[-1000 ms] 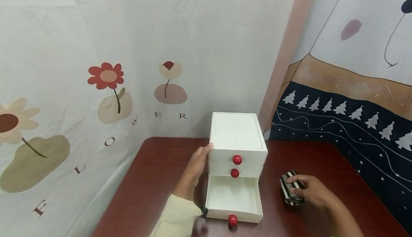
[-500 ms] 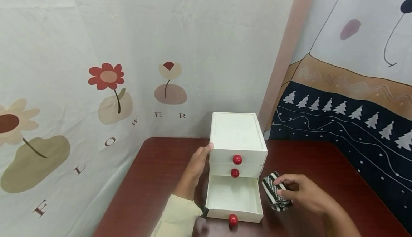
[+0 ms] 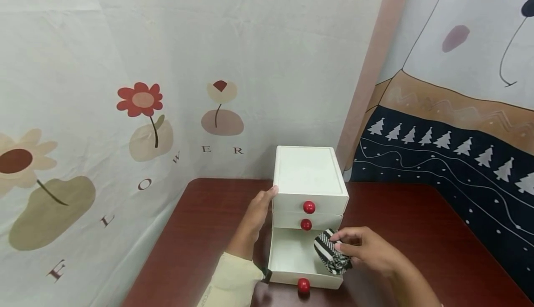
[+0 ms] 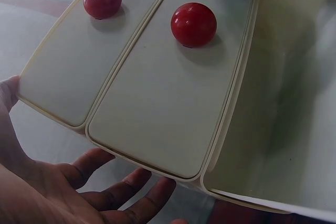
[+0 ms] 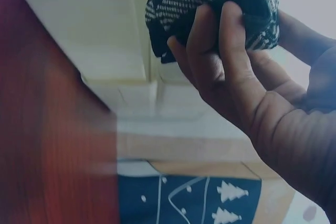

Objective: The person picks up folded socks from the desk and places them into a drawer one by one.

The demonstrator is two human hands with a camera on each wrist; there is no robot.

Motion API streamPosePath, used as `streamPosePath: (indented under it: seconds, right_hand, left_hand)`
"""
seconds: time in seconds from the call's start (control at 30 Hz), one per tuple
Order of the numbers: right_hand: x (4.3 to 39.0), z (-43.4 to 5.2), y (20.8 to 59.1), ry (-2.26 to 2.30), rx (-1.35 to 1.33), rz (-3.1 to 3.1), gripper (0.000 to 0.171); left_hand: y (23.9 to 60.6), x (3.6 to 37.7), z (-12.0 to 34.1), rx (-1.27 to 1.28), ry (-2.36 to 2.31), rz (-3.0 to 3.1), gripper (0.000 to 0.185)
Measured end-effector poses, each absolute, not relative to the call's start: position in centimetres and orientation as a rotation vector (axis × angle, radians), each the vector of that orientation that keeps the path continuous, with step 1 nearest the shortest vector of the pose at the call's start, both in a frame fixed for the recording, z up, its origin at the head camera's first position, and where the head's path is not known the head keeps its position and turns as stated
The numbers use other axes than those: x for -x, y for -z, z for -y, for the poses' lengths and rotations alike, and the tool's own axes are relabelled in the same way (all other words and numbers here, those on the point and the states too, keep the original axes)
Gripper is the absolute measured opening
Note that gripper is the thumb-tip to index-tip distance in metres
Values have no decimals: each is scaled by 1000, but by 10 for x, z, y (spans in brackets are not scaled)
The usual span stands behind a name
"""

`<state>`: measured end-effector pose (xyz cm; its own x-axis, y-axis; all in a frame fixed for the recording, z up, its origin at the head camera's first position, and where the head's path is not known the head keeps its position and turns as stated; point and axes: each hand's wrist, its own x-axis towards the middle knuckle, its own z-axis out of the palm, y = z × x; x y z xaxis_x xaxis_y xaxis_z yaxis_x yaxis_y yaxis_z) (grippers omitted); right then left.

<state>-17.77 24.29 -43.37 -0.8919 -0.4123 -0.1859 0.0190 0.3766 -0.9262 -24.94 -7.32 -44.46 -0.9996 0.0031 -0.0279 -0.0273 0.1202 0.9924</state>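
Right hand: my right hand (image 3: 367, 250) holds the folded black-and-white striped cloth bundle (image 3: 331, 252); the fingers are curled around it, as the right wrist view (image 5: 210, 9) shows well.

Where the bundle is: it is in the air above the right front corner of the open bottom drawer (image 3: 292, 256) of the small white plastic 3-drawer cabinet (image 3: 309, 177). It is partly over the drawer's right wall, not yet fully inside, and I cannot tell if it touches the wall.

Key relation: the bare floor of the drawer lies to the left of the bundle and a little lower. I judge that the coming move goes left and down from the grip.

Long axis: the bundle looks a little longer front to back, about parallel to the side walls of the drawer, so I judge it fits without turning.

Nearer hand: the right hand, because it already carries the bundle.

Left hand: my left hand (image 3: 256, 214) rests flat against the left side of the cabinet, fingers straight and relaxed (image 4: 121, 192), holding nothing.

Drawers: the 2 upper ones are closed, each with 1 round red knob (image 3: 308, 207); the bottom one is pulled out.

Support: the cabinet stands on a dark red wooden table (image 3: 200, 233).
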Motion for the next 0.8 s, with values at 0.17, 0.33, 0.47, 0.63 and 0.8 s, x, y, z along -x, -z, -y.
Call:
streamPosePath:
  seconds: [0.17,0.33,0.47,0.63,0.8]
  right_hand:
    - [179,-218,441,1514,322,-2325,28]
    - [181,-200,448,1503,327,-2363,26]
    - [183,-191,453,1492,319,-2384,26]
    - [185,-183,458,1481,324,-2412,27]
    - [186,-175,464,1475,320,-2445,29]
  left_hand:
    - [444,250,74,13,-2062,-2344,62]
    - [445,250,74,7,-2059,-2342,62]
    - [444,249,74,11,-2071,-2341,59]
    - [443,249,73,21,-2086,-2334,55]
    - [443,249,73,30,-2083,-2341,55]
